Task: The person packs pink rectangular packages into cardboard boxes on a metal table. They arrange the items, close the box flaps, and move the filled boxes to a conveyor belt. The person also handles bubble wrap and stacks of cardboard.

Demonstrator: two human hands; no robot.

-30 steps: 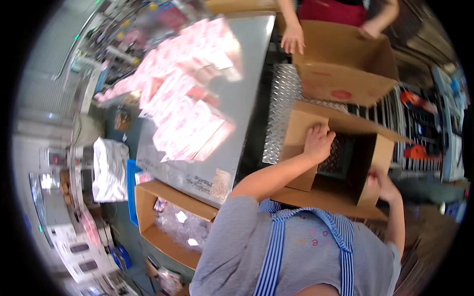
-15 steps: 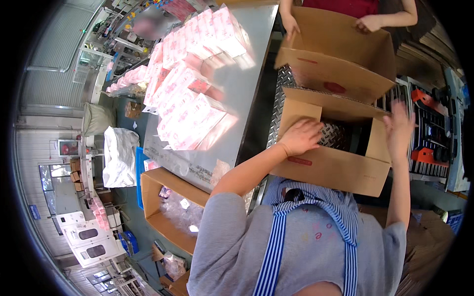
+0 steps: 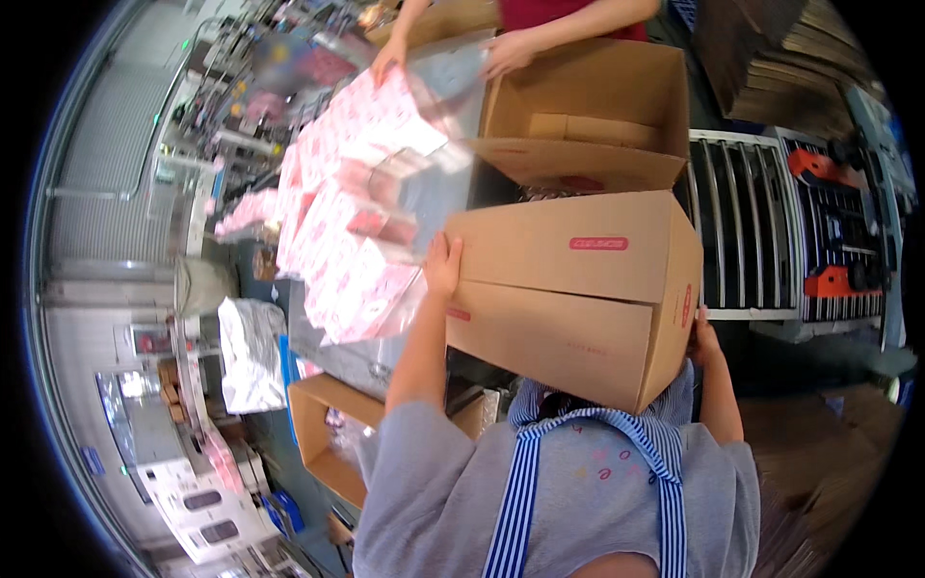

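Brn cardbd box, tilted, 2 top panels, sm. red markings.

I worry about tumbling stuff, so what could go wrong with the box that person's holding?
The held box might bump the pink packs beside its left end and topple some. It might also knock the open box just beyond it. And its flaps could maybe spring apart: I can't see any tape across their seam.

The head-worn fisheye view looks down from close above the near carton, with the desk at left.
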